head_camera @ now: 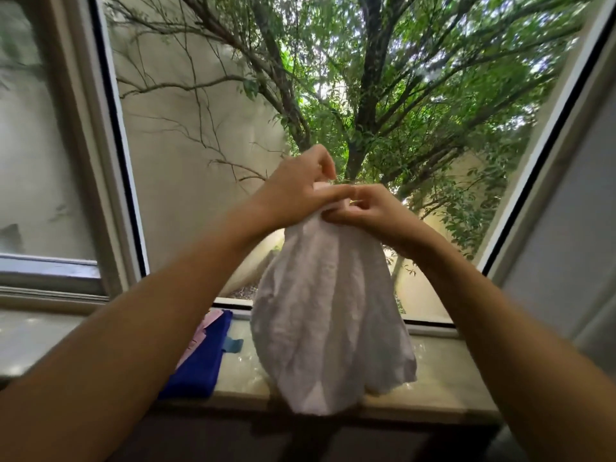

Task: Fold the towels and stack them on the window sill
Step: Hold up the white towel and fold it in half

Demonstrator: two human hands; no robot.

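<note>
One wide window [366, 95] fills the far view, a leafy tree [366, 135] beyond its glass. Below it runs the pale window sill [443, 381], where a folded blue towel [200, 365] lies at the left with a pink cloth [203, 328] just beside it. A white towel [330, 315] hangs bunched in the air over the sill's middle. The left hand [296, 191] and right hand [370, 208] meet at its top edge, fingers curled, both pinching the cloth.

Your left hand [296, 185] and right hand [370, 208] pinch the white towel [330, 315] by its top, hanging above the window sill [443, 388] beside a folded blue towel [203, 361].
</note>
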